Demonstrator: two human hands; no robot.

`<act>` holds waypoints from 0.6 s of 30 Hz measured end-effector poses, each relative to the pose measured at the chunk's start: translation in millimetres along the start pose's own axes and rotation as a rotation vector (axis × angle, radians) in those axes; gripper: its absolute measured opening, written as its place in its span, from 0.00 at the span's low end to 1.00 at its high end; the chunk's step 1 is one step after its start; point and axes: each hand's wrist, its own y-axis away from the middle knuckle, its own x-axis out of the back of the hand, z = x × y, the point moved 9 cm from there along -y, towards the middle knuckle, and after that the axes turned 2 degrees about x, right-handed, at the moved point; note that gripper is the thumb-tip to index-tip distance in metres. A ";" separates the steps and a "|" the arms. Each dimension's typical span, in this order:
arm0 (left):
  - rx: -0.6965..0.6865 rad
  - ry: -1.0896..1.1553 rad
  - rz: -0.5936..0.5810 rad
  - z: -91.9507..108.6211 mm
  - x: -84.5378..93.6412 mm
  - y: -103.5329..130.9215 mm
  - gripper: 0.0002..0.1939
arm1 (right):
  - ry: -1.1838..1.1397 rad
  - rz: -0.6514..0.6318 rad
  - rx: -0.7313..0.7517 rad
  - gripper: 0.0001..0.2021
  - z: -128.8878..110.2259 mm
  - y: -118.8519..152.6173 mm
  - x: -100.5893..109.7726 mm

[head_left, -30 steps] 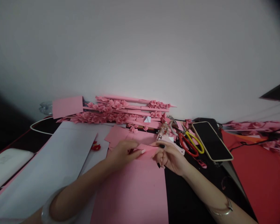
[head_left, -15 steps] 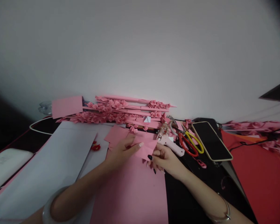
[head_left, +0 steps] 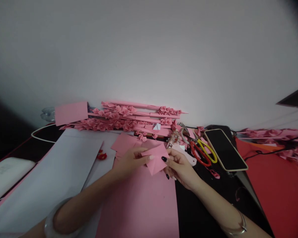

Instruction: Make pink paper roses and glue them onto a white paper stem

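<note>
A small square of pink paper (head_left: 155, 158) with crease lines is held up between both hands, one corner pointing down toward me. My left hand (head_left: 132, 160) pinches its left edge, thumb on top. At the right edge, my right hand (head_left: 180, 167) grips it between thumb and fingers, some of which are hidden behind the paper. Beneath them lies a large pink sheet (head_left: 141, 205). More pink paper pieces (head_left: 123, 142) rest just beyond my left hand. Behind my right hand is a pale glue gun (head_left: 187, 156), partly covered.
Pink paper flowers on stems (head_left: 119, 115) lie along the wall. To the right are red-and-yellow-handled pliers (head_left: 201, 153), a phone (head_left: 225, 149) and red sheets (head_left: 283, 188). White paper (head_left: 52, 175), a white device (head_left: 8, 178) and a small red item (head_left: 102, 156) sit left.
The pink square has turned so that a corner points down toward me. My right hand has shifted slightly up and right along its edge; my left hand stays nearly in place.
</note>
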 end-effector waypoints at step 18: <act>0.113 0.416 -0.100 -12.7 -3.4 -0.8 0.13 | -0.163 -0.056 -0.065 0.12 -1.5 2.0 0.9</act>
